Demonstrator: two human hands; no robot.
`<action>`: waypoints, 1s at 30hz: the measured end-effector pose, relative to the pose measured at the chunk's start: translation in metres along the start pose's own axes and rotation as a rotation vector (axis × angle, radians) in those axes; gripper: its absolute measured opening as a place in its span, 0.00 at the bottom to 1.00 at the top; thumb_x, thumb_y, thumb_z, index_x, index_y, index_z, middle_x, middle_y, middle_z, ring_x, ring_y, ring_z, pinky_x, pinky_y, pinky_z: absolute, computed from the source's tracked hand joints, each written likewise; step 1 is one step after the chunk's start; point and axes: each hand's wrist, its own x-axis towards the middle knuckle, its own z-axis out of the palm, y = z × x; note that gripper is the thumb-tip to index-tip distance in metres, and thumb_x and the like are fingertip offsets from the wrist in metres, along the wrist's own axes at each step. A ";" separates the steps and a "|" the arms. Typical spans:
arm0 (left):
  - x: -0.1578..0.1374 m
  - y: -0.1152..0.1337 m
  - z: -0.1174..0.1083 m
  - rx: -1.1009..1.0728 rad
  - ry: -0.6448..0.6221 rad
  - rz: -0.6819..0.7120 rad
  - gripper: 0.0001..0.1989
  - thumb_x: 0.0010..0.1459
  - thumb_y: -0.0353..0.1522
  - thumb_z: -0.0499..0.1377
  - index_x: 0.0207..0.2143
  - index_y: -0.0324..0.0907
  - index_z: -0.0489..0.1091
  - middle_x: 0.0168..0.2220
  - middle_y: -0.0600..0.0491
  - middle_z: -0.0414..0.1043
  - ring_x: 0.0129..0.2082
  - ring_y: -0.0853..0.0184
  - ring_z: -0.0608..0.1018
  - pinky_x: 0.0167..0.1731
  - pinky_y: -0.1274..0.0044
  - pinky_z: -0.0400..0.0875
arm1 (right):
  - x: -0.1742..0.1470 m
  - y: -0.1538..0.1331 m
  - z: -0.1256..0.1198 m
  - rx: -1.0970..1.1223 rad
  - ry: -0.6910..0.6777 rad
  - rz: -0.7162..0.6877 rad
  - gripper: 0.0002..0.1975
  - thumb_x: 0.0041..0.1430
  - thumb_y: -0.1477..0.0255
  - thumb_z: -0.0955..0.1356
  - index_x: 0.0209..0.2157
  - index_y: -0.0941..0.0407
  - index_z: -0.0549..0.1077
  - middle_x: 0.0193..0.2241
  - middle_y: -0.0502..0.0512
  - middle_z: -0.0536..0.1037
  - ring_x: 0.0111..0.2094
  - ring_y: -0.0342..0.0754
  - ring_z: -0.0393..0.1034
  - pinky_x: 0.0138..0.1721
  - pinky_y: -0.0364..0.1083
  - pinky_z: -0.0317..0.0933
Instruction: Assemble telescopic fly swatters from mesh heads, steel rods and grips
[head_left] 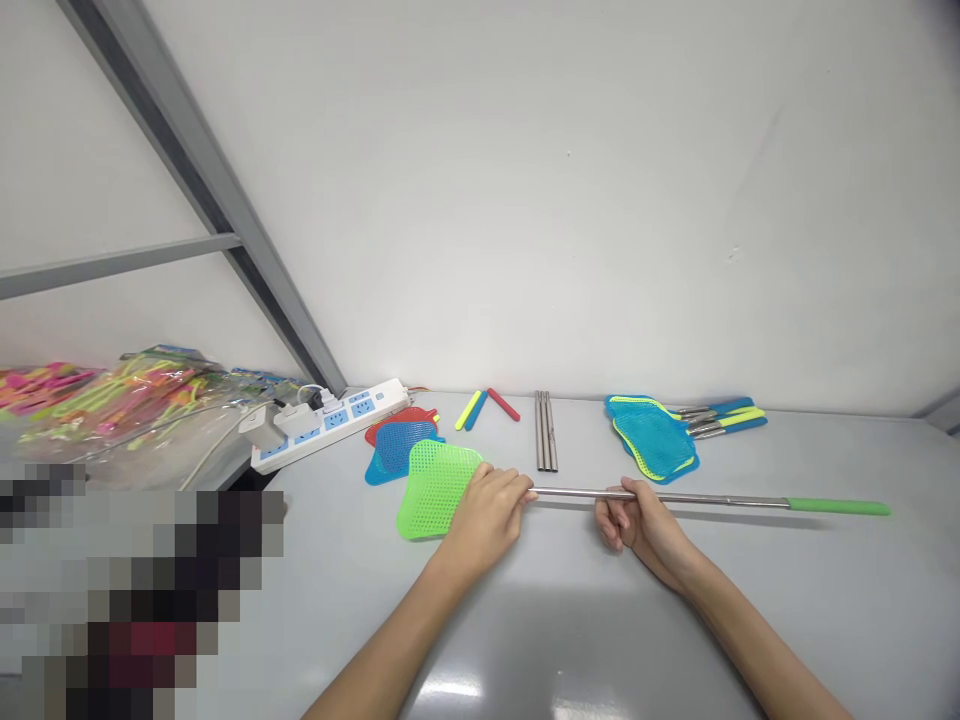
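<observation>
One held green flyswatter (570,492) extends beyond left hand (491,505) and right hand (651,528)

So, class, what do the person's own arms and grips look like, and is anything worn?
Left grip and right grip are bare human hands with no gloves or visible rings. The left forearm and right forearm taper towards the hands; no sleeves, watches or markings show.

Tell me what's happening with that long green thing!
Someone is holding a green fly swatter above the table. The left-hand grip is by its mesh head; the right-hand grip pinches the metal rod. Its green handle points right. Farther back lie metal tubes and, on the right, a stack of swatters.
</observation>
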 end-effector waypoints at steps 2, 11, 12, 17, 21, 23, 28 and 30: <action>0.000 0.002 -0.001 0.004 0.007 0.000 0.13 0.58 0.29 0.41 0.28 0.41 0.63 0.24 0.54 0.65 0.25 0.69 0.65 0.30 0.75 0.53 | -0.001 0.000 0.000 -0.003 -0.006 -0.005 0.22 0.56 0.63 0.53 0.13 0.56 0.59 0.14 0.51 0.63 0.16 0.42 0.54 0.21 0.44 0.48; 0.000 0.004 -0.001 0.020 -0.017 -0.001 0.13 0.58 0.30 0.41 0.27 0.42 0.63 0.24 0.55 0.65 0.25 0.69 0.65 0.30 0.75 0.53 | 0.001 0.002 -0.002 0.005 -0.004 -0.040 0.23 0.56 0.62 0.53 0.13 0.57 0.61 0.14 0.52 0.63 0.16 0.42 0.55 0.20 0.44 0.49; 0.000 0.004 0.000 0.021 -0.021 -0.001 0.13 0.58 0.30 0.41 0.28 0.42 0.63 0.24 0.55 0.65 0.25 0.69 0.65 0.30 0.75 0.53 | 0.001 0.002 -0.002 0.006 -0.003 -0.039 0.23 0.56 0.62 0.53 0.13 0.57 0.61 0.14 0.52 0.63 0.16 0.42 0.55 0.20 0.44 0.49; 0.000 0.003 0.000 0.022 -0.028 0.003 0.13 0.58 0.30 0.41 0.28 0.42 0.62 0.24 0.55 0.65 0.26 0.69 0.65 0.31 0.75 0.52 | 0.000 0.001 -0.003 0.007 0.003 -0.018 0.23 0.56 0.63 0.53 0.13 0.57 0.60 0.14 0.52 0.63 0.16 0.42 0.55 0.20 0.43 0.49; 0.000 0.004 -0.004 0.031 -0.061 0.011 0.13 0.58 0.29 0.41 0.26 0.41 0.61 0.24 0.55 0.65 0.25 0.70 0.65 0.30 0.75 0.52 | -0.003 -0.002 -0.007 -0.002 -0.044 0.101 0.22 0.56 0.61 0.53 0.13 0.57 0.57 0.15 0.52 0.64 0.15 0.41 0.54 0.15 0.41 0.43; 0.000 0.005 -0.006 0.037 -0.073 0.013 0.13 0.58 0.29 0.41 0.25 0.41 0.60 0.24 0.55 0.65 0.24 0.70 0.64 0.29 0.75 0.52 | -0.005 -0.003 -0.008 -0.018 -0.066 0.148 0.22 0.56 0.60 0.52 0.13 0.57 0.56 0.16 0.53 0.64 0.15 0.41 0.54 0.13 0.40 0.39; -0.001 0.009 -0.007 0.055 -0.062 0.019 0.12 0.57 0.28 0.42 0.24 0.41 0.60 0.23 0.55 0.64 0.23 0.70 0.64 0.29 0.75 0.52 | -0.009 -0.005 -0.003 -0.050 -0.084 0.158 0.23 0.56 0.60 0.52 0.13 0.57 0.57 0.16 0.53 0.64 0.16 0.41 0.56 0.13 0.40 0.40; -0.002 0.012 -0.006 0.058 -0.073 0.024 0.12 0.57 0.28 0.42 0.24 0.41 0.60 0.23 0.55 0.64 0.24 0.70 0.64 0.29 0.75 0.52 | -0.010 -0.004 0.001 -0.074 -0.096 0.155 0.24 0.56 0.60 0.51 0.13 0.57 0.57 0.15 0.53 0.64 0.16 0.42 0.57 0.14 0.41 0.42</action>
